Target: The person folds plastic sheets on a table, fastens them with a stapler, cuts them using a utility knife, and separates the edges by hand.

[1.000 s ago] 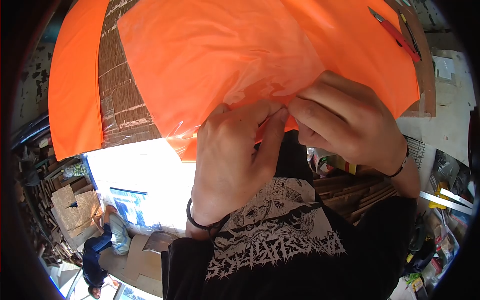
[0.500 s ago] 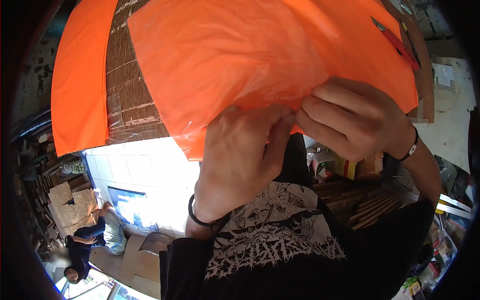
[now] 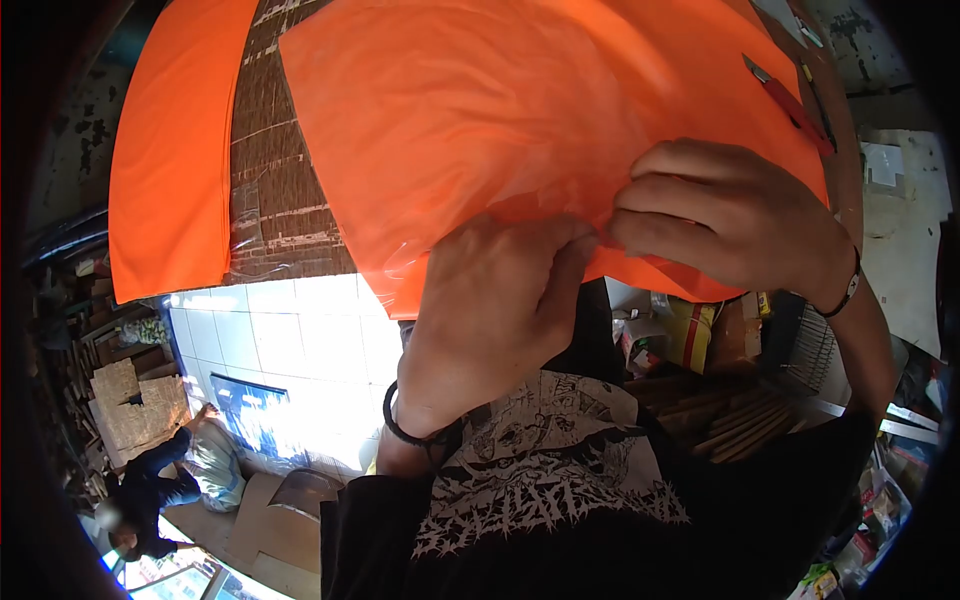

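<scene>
A clear plastic sheet (image 3: 440, 130) lies wrinkled over orange fabric (image 3: 690, 60) on the table. My left hand (image 3: 500, 300) pinches the near edge of the plastic sheet between thumb and bent fingers. Close beside it, my right hand (image 3: 715, 215) has its fingers curled at the same edge, fingertips pointing toward the left thumb. Its fingertips are partly hidden, so what it pinches cannot be made out. Plastic and orange fabric hang slightly over the table's near edge below both hands.
A folded orange fabric piece (image 3: 175, 150) lies at the left of the brown tabletop (image 3: 280, 170). A red-handled cutter (image 3: 790, 105) rests at the right. Beyond the white tiled floor (image 3: 280, 325), another person (image 3: 150, 490) is at lower left. Wood strips (image 3: 740, 420) lie below.
My right hand's fingers have drawn slightly apart from my left thumb and loosened a little. My left hand keeps its pinch. The person at lower left has shifted posture.
</scene>
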The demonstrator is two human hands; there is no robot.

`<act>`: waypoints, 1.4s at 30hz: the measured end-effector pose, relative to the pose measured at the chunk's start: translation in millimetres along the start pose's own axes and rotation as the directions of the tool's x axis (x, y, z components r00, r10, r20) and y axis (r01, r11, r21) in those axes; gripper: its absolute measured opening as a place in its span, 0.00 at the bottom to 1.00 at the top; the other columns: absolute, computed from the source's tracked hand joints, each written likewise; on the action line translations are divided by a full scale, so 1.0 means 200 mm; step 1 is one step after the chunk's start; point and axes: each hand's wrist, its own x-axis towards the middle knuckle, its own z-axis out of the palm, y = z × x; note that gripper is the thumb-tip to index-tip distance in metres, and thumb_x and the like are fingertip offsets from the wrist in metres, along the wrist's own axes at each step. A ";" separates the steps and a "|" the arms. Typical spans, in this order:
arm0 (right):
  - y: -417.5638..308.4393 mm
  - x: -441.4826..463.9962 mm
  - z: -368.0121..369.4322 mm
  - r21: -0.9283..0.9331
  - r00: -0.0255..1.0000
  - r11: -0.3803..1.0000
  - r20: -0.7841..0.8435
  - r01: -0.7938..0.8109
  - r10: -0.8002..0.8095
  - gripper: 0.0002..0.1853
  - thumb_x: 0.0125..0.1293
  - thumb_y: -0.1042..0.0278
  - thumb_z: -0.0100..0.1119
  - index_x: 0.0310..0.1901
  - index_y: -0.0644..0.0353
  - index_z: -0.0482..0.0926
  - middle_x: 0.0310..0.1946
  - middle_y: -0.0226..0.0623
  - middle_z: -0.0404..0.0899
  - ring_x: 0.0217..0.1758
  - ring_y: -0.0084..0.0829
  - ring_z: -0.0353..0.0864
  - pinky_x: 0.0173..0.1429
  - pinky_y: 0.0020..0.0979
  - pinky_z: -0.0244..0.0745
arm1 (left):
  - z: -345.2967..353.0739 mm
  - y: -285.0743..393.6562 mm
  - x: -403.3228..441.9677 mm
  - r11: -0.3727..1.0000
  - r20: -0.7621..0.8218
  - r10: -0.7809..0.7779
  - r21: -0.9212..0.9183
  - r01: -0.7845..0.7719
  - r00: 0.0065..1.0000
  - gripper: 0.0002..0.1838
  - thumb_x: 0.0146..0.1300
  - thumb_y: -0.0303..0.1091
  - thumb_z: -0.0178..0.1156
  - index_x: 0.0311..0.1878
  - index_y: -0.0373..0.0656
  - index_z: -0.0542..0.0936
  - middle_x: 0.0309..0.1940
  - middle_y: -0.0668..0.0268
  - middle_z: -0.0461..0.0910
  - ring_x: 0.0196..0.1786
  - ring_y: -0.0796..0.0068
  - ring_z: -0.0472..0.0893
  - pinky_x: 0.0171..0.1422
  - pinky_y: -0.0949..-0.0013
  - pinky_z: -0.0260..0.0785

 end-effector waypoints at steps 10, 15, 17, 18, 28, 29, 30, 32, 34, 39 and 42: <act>-0.01 -0.06 0.04 0.149 0.996 0.987 -0.061 -0.052 0.062 0.07 0.58 0.71 0.63 0.39 0.59 0.81 0.32 0.29 0.79 0.36 0.28 0.79 0.33 0.28 0.77 | 0.00 0.01 0.00 0.999 0.005 -0.024 0.023 0.024 1.000 0.04 0.61 0.26 0.61 0.36 0.38 0.84 0.18 0.57 0.77 0.21 0.63 0.76 0.29 0.64 0.65; -0.01 -0.03 0.04 0.060 0.996 0.998 -0.086 0.003 0.002 0.07 0.57 0.70 0.64 0.35 0.62 0.79 0.27 0.30 0.73 0.31 0.28 0.76 0.30 0.28 0.75 | -0.01 0.03 0.01 0.999 0.001 -0.035 0.016 0.035 0.999 0.04 0.61 0.25 0.62 0.36 0.37 0.84 0.18 0.57 0.76 0.21 0.64 0.75 0.29 0.64 0.65; -0.01 -0.03 0.04 0.041 0.995 0.999 -0.095 0.021 -0.017 0.07 0.56 0.70 0.64 0.34 0.62 0.79 0.26 0.30 0.72 0.30 0.27 0.75 0.30 0.28 0.75 | -0.01 0.03 0.01 0.999 -0.001 -0.038 0.003 0.038 0.999 0.04 0.61 0.25 0.61 0.36 0.37 0.84 0.18 0.57 0.76 0.21 0.64 0.75 0.29 0.64 0.64; -0.01 -0.03 0.05 0.022 0.994 0.999 -0.102 0.038 -0.035 0.07 0.54 0.70 0.64 0.32 0.63 0.78 0.25 0.30 0.71 0.29 0.27 0.74 0.29 0.27 0.74 | -0.01 0.03 0.01 0.999 -0.001 -0.038 0.004 0.038 0.999 0.04 0.61 0.25 0.61 0.36 0.37 0.84 0.18 0.57 0.76 0.21 0.64 0.75 0.29 0.64 0.64; -0.02 -0.01 0.03 -0.047 0.995 0.997 -0.079 0.061 -0.065 0.08 0.48 0.71 0.65 0.28 0.61 0.75 0.23 0.29 0.66 0.27 0.25 0.71 0.29 0.27 0.72 | 0.00 0.01 0.01 0.999 0.001 -0.032 0.002 0.032 0.999 0.04 0.60 0.25 0.61 0.35 0.37 0.84 0.17 0.56 0.77 0.20 0.63 0.77 0.28 0.64 0.66; -0.02 -0.01 0.03 -0.022 0.996 0.999 -0.073 0.040 -0.042 0.09 0.48 0.71 0.65 0.28 0.61 0.75 0.23 0.29 0.66 0.27 0.26 0.71 0.29 0.27 0.72 | 0.00 0.01 0.00 1.000 -0.005 -0.025 0.011 0.025 1.000 0.04 0.60 0.25 0.61 0.35 0.37 0.84 0.17 0.56 0.76 0.20 0.63 0.77 0.28 0.65 0.66; -0.02 -0.01 0.03 0.004 0.998 1.000 -0.067 0.018 -0.018 0.09 0.48 0.71 0.65 0.28 0.61 0.74 0.23 0.30 0.66 0.27 0.27 0.71 0.29 0.27 0.72 | 0.01 0.01 0.00 1.000 -0.005 -0.025 0.011 0.025 1.000 0.04 0.60 0.25 0.61 0.35 0.37 0.84 0.17 0.56 0.76 0.20 0.63 0.77 0.28 0.65 0.66; -0.03 -0.01 0.04 0.029 0.998 1.000 -0.057 -0.008 0.009 0.10 0.48 0.70 0.66 0.29 0.61 0.74 0.24 0.30 0.66 0.27 0.27 0.71 0.29 0.28 0.73 | 0.01 0.00 0.00 1.000 -0.026 0.012 0.026 -0.011 1.000 0.04 0.60 0.25 0.61 0.35 0.37 0.84 0.17 0.56 0.76 0.19 0.63 0.76 0.28 0.65 0.66; -0.05 -0.01 0.03 0.054 0.998 0.998 -0.047 -0.036 0.038 0.10 0.48 0.70 0.66 0.29 0.60 0.74 0.24 0.30 0.65 0.27 0.28 0.71 0.30 0.28 0.73 | 0.00 0.01 0.01 1.000 -0.003 -0.012 0.027 0.012 1.000 0.04 0.60 0.25 0.61 0.35 0.36 0.83 0.17 0.56 0.76 0.20 0.63 0.77 0.28 0.65 0.66; -0.14 0.00 0.02 0.439 0.877 0.775 0.070 -0.455 0.475 0.09 0.58 0.68 0.67 0.35 0.61 0.77 0.28 0.33 0.76 0.31 0.30 0.78 0.32 0.31 0.75 | 0.01 0.01 0.00 0.998 0.003 -0.036 -0.047 0.036 0.999 0.03 0.60 0.25 0.61 0.34 0.37 0.83 0.18 0.57 0.77 0.21 0.63 0.75 0.30 0.64 0.66; -0.19 -0.01 -0.05 0.575 0.775 0.546 0.289 -0.610 0.562 0.08 0.61 0.68 0.66 0.38 0.61 0.80 0.31 0.34 0.79 0.32 0.31 0.80 0.34 0.29 0.75 | 0.01 -0.01 -0.02 0.994 -0.100 0.087 -0.051 -0.092 0.991 0.03 0.59 0.25 0.61 0.34 0.40 0.84 0.18 0.61 0.76 0.22 0.65 0.73 0.30 0.66 0.61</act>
